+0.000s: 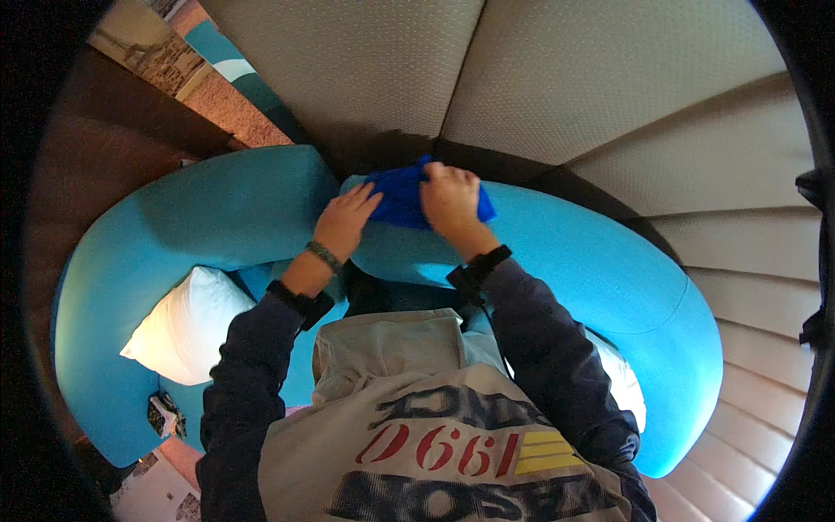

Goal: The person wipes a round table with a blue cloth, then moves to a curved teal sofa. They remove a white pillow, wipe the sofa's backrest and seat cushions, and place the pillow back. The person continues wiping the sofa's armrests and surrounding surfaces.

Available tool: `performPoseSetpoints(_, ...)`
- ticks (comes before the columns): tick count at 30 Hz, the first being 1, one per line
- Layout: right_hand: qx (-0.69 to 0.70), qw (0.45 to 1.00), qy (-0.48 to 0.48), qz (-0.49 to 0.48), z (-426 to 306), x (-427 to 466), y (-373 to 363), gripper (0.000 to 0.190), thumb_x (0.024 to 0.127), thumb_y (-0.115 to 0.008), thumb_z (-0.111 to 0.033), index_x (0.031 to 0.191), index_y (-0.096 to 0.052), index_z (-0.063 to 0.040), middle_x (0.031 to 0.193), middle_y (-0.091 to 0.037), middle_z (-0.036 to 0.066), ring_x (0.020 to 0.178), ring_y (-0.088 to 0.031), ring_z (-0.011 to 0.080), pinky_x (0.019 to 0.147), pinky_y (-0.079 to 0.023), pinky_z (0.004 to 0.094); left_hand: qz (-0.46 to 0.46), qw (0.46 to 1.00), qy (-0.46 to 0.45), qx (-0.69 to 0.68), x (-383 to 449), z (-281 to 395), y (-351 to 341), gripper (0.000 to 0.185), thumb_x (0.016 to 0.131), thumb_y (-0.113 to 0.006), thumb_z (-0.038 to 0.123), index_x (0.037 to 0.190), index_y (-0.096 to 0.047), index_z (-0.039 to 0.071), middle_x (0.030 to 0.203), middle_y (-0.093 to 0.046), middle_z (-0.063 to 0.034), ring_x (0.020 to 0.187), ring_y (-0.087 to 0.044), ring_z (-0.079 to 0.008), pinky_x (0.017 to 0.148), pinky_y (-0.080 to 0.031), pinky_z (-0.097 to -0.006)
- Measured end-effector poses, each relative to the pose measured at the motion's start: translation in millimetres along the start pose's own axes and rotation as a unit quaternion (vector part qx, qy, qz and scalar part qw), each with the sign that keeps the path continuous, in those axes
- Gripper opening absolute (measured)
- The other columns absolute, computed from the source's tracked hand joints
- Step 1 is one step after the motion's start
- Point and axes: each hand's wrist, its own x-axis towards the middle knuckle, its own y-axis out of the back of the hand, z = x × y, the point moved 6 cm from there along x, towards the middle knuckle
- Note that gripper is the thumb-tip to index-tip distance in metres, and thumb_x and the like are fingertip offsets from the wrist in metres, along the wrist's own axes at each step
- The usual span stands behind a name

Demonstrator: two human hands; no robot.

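Observation:
A blue cloth (399, 196) lies bunched over the top of the teal sofa backrest (554, 241), close to the padded wall. My right hand (451, 201) is curled into the cloth and presses it against the upholstery. At the cloth's left end, my left hand (346, 218) rests with fingers stretched out, their tips touching its edge and the backrest. The cloth under my right palm is hidden. Dark sleeves cover both forearms, and each wrist bears a black strap.
Beige padded wall panels (522, 85) rise right behind the backrest. Another curved sofa section (228, 202) meets it at the left. A white pillow (189, 326) sits on the left seat; a second white pillow (620, 378) shows partly behind my right arm. Pinkish carpet (228, 107) appears at upper left.

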Motion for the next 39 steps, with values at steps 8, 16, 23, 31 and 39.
performPoseSetpoints(8, 0.055, 0.979, 0.177, 0.084, -67.0, -9.7, -25.0, 0.033, 0.089, -0.065, -0.019, 0.121, -0.061, -0.011, 0.122, -0.063, 0.007, 0.116, -0.055, 0.0262, 0.098, -0.039, 0.0421, 0.01, 0.995, 0.101, -0.008, -58.0, -25.6, -11.8, 0.046, 0.087, -0.056, 0.002, 0.133, -0.055, 0.007, 0.143, -0.051, -0.0179, 0.133, -0.048, -0.0354, 0.103, -0.043, -0.0475)
performPoseSetpoints(16, 0.027, 0.969, 0.236, 0.062, -28.5, -75.4, -13.8, 0.027, 0.084, -0.062, -0.013, 0.111, -0.063, -0.012, 0.112, -0.063, 0.006, 0.103, -0.056, 0.0257, 0.086, -0.042, 0.0398, -0.014, 0.997, -0.08, 0.015, -51.4, 32.2, -22.1, 0.037, 0.089, -0.056, 0.009, 0.126, -0.062, 0.011, 0.139, -0.054, -0.0145, 0.138, -0.042, -0.0333, 0.111, -0.035, -0.0498)
performPoseSetpoints(23, 0.008, 0.978, 0.184, 0.099, 58.6, -164.2, 14.8, 0.028, 0.079, -0.06, -0.013, 0.106, -0.064, -0.013, 0.113, -0.062, 0.005, 0.103, -0.057, 0.0246, 0.085, -0.043, 0.0407, -0.035, 0.951, -0.306, -0.011, -23.6, 120.9, -30.8, 0.035, 0.093, -0.053, 0.017, 0.126, -0.063, 0.021, 0.14, -0.053, -0.0083, 0.141, -0.037, -0.0291, 0.116, -0.028, -0.0508)
performPoseSetpoints(31, -0.06, 0.968, -0.079, 0.232, 178.4, -256.9, 73.3, 0.022, 0.077, -0.065, -0.006, 0.096, -0.061, -0.016, 0.103, -0.062, 0.002, 0.097, -0.058, 0.0244, 0.081, -0.042, 0.0407, -0.047, 0.888, -0.45, 0.079, 51.0, 269.6, -61.2, 0.051, 0.098, -0.046, 0.02, 0.149, -0.041, 0.023, 0.16, -0.03, -0.005, 0.149, -0.023, -0.0253, 0.12, -0.019, -0.048)
performPoseSetpoints(39, -0.02, 0.839, -0.371, 0.399, 341.2, -387.8, 106.8, 0.023, 0.078, -0.06, 0.002, 0.098, -0.06, -0.009, 0.101, -0.062, 0.009, 0.099, -0.056, 0.0324, 0.086, -0.042, 0.0446, -0.055, 0.824, -0.553, 0.108, 115.2, 479.1, -92.1, 0.054, 0.1, -0.039, 0.019, 0.153, -0.034, 0.021, 0.163, -0.022, -0.0051, 0.15, -0.018, -0.0252, 0.121, -0.017, -0.0463)
